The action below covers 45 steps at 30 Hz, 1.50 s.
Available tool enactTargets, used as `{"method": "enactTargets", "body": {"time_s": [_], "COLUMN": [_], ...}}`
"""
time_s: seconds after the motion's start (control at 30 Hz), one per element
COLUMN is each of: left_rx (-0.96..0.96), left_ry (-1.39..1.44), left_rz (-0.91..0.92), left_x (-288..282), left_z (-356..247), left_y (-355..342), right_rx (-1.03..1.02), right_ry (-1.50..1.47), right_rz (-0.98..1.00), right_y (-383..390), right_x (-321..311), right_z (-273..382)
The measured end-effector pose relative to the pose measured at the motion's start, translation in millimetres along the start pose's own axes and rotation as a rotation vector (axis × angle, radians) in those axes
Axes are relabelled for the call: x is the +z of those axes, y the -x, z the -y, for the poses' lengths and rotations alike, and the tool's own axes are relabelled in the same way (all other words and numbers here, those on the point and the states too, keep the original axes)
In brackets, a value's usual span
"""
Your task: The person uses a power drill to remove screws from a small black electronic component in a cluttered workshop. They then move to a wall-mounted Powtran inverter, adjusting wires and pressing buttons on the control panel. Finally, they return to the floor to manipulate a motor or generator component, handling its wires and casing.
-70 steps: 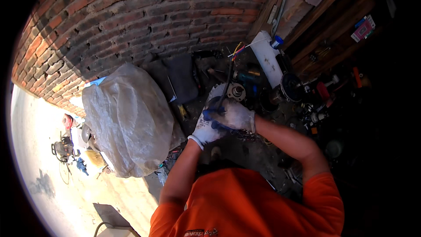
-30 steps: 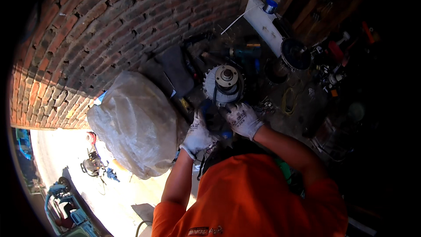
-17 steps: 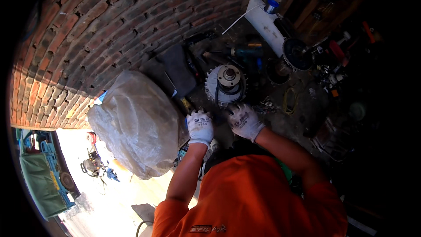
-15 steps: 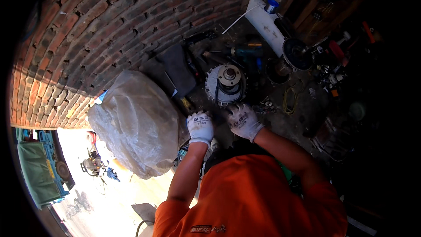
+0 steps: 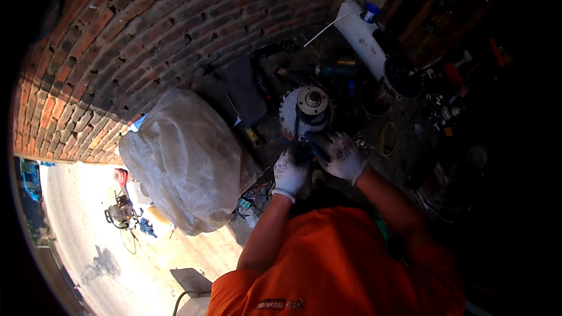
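Observation:
A round grey metal part (image 5: 288, 111) with a toothed rim lies on the dark floor. Its bolted hub (image 5: 312, 99) and short shaft face up. From the hub a black cable (image 5: 297, 126) runs toward me, down to my left hand (image 5: 291, 171). That hand, in a white glove with dark fingertips, looks closed around the cable's near end, though shadow hides most of its fingers. My right hand (image 5: 344, 155), gloved alike, is just right of it. Its fingers are apart and stretched toward the part's near rim, with nothing visible in them.
A big bundle under cloudy plastic sheeting (image 5: 181, 164) stands to my left, before a brick wall (image 5: 175, 29). Beyond the part lie a dark cloth (image 5: 243, 90), a power drill (image 5: 336, 69) and a white cylinder (image 5: 361, 34). Yellow wire (image 5: 389, 140) lies coiled to the right.
My left hand has moved right and inward, close to my right hand. The black cable, looped at the hub before, now stretches down toward the left hand. The view has shifted slightly.

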State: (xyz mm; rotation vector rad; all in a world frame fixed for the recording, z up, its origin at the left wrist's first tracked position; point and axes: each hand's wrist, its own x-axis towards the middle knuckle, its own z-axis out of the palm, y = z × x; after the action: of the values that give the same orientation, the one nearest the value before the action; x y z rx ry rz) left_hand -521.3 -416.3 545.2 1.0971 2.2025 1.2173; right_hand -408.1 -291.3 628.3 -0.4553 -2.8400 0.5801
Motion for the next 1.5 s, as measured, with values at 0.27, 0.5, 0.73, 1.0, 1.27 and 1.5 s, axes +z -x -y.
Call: {"method": "enactTargets", "body": {"time_s": [0.27, 0.5, 0.73, 1.0, 1.27, 1.5], "left_rx": [-0.158, -0.089, 0.141, -0.020, -0.050, 0.010], "left_ry": [0.051, 0.556, 0.314, 0.474, 0.382, 0.183], "left_rz": [-0.037, 0.249, 0.507, 0.544, 0.238, 0.248], "left_x": [2, -5, -6, -17, -3, -1], "left_z": [-7, 63, 52, 36, 24, 37], "left_y": [2, -13, -24, -21, 1, -2], "right_rx": [-0.005, 0.585, 0.465, 0.184, 0.411, 0.279], "right_ry": [-0.242, -0.872, -1.871, -1.088, -1.633, -0.280], "right_rz": [-0.351, -0.054, -0.159, -0.262, -0.270, 0.260], "right_y": [34, 54, 50, 58, 62, 38], "right_x": [14, 66, 135, 90, 93, 80], "right_z": [-14, -22, -54, -47, -37, -44]}}
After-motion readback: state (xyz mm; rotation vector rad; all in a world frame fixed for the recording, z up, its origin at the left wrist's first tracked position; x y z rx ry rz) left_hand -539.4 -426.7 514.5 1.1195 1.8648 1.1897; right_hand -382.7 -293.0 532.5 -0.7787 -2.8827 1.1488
